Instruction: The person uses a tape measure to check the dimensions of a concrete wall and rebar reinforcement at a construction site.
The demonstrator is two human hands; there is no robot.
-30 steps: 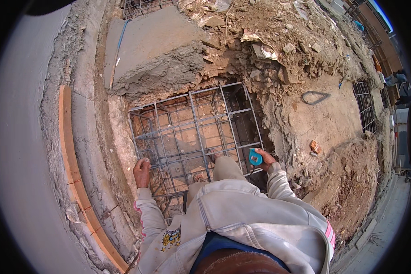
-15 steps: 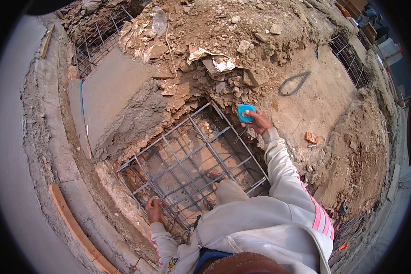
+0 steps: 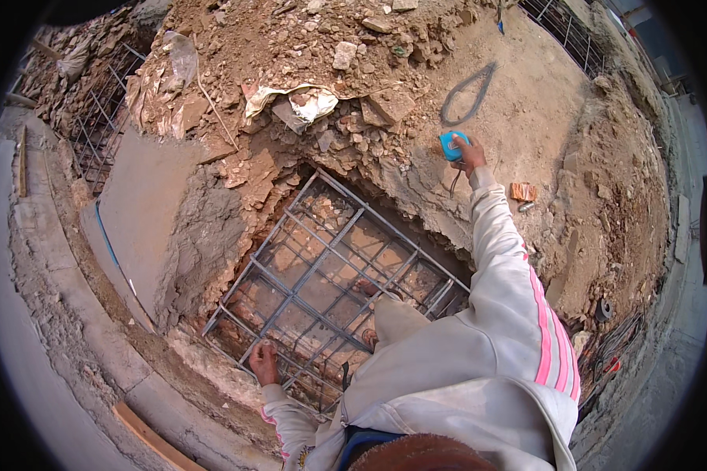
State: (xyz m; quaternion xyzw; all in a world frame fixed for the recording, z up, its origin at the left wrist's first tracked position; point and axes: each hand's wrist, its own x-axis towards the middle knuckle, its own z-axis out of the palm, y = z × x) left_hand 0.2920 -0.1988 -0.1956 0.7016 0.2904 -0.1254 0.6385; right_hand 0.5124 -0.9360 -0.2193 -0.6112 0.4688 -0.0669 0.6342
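Note:
A blue tape measure (image 3: pixel 452 146) is in my right hand (image 3: pixel 471 155), held over the dirt bank with my arm stretched out. Its thumb and fingers wrap the case; a thin dark strip hangs under the hand. By the left edge of the steel rebar cage (image 3: pixel 294 294), my left hand (image 3: pixel 264 362) has its fingers curled closed. Whether they grip a bar or something small cannot be made out. The cage lies in a dug pit, and my bent leg (image 3: pixel 401 322) and feet are down among its bars.
Loop of wire (image 3: pixel 467 94) and an orange packet (image 3: pixel 524 191) lie on the right bank. Broken stones and a torn white sack (image 3: pixel 310 106) border the pit's far side. Wet concrete (image 3: pixel 145 180) and a wooden plank (image 3: pixel 153 436) are at left. More rebar (image 3: pixel 565 31) shows far right.
My right hand has moved right, off the cage's far corner and over the dirt bank, carrying the tape measure. My left hand stays by the cage edge. The view has shifted.

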